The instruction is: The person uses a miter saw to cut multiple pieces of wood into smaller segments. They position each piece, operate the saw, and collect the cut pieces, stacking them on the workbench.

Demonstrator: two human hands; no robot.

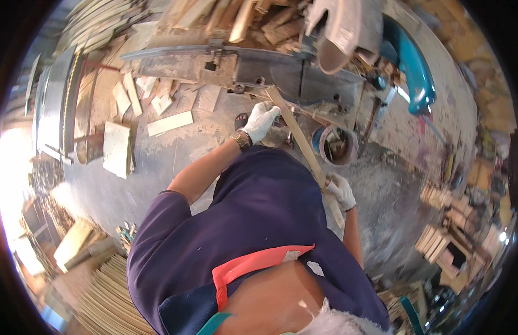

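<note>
A long pale wooden strip (301, 144) runs diagonally in front of my body, its upper end at the grey saw table (250, 70). My left hand (260, 121), in a white knit glove with a watch at the wrist, is closed on the strip near that end. Further down, at my right side, my right hand (341, 191), also gloved, grips the same strip. A large pale curved housing (340, 33) and a teal machine part (415, 84) overhang the table's right part. A round bucket (334, 144) with scraps stands right of the strip, on the floor.
Offcuts (169, 123) and a board stack (115, 148) lie on the floor at left, beside a long metal machine (63, 106). Wood is heaped behind the table (270, 19). Stacked slats (102, 293) sit behind me at left, and small wooden blocks (437, 248) at lower right.
</note>
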